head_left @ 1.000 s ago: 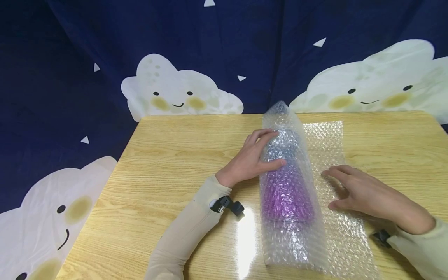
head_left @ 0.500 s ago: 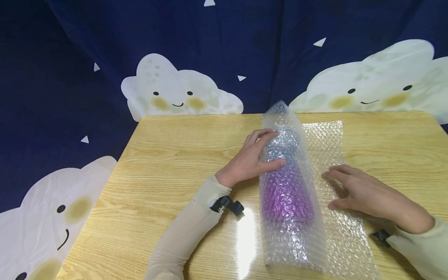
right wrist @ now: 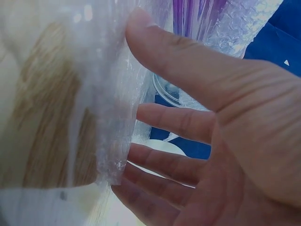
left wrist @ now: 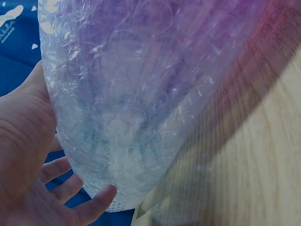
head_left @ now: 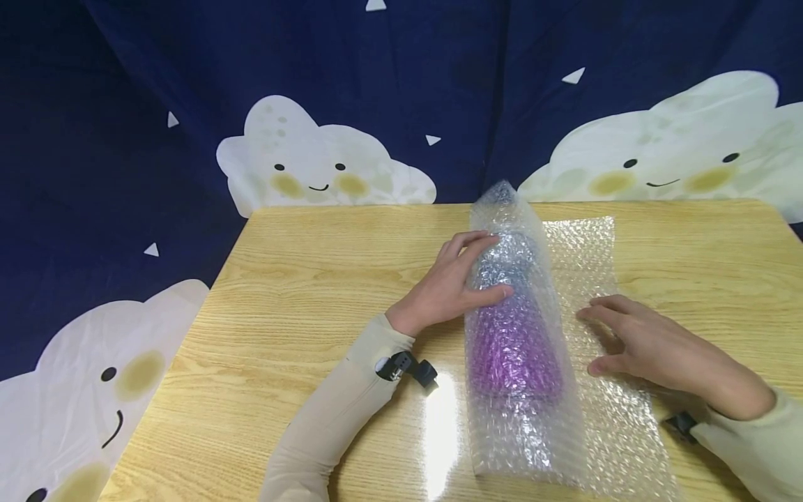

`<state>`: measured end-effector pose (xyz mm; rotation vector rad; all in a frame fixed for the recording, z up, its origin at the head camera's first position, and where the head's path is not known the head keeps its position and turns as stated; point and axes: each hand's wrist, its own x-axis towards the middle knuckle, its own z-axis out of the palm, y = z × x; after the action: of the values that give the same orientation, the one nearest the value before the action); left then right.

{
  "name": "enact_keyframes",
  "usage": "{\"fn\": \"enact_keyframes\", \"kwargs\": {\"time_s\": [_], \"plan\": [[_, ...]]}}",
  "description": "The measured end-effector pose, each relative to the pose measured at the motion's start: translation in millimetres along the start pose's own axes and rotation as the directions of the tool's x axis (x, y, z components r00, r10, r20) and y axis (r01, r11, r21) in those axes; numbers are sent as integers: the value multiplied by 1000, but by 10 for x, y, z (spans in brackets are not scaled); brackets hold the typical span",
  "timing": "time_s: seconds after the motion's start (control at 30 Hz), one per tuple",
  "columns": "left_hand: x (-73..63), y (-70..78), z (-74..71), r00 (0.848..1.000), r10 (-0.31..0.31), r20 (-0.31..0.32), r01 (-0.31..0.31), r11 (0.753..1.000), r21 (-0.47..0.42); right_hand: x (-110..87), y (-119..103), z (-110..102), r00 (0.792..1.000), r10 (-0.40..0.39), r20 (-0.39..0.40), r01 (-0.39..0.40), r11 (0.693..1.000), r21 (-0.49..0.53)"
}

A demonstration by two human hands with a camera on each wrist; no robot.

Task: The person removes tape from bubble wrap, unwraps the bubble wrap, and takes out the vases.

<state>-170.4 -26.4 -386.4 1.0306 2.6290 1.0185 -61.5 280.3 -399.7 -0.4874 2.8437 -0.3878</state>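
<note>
A ribbed, see-through vase point(head_left: 516, 341), magenta at its wide near end and pale blue toward its narrow far end, lies inside bubble wrap point(head_left: 527, 436). My left hand point(head_left: 448, 286) rests on the vase's narrower half through the wrap, thumb and fingers spread apart. In the left wrist view, the fingers point(left wrist: 98, 202) lie along the side of the wrapped bundle. My right hand point(head_left: 659, 341) hovers low over the wrap's flat part, fingers relaxed and slightly bent. In the right wrist view its fingertips point(right wrist: 146, 113) are right at a fold of the wrap.
The flat stretch of bubble wrap point(head_left: 586, 258) extends right of the bundle on a wooden table point(head_left: 301, 300). Behind the table hangs a dark blue cloth point(head_left: 464, 84) with smiling clouds. The bundle's far tip reaches past the back edge in the head view.
</note>
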Motion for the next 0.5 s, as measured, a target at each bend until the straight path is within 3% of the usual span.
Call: {"fn": "enact_keyframes", "kwargs": {"time_s": [0.5], "plan": [[-4, 9, 2, 1000, -10, 2, 10, 1000, -1, -11, -4, 9, 1000, -10, -16, 10, 1000, 4]]}}
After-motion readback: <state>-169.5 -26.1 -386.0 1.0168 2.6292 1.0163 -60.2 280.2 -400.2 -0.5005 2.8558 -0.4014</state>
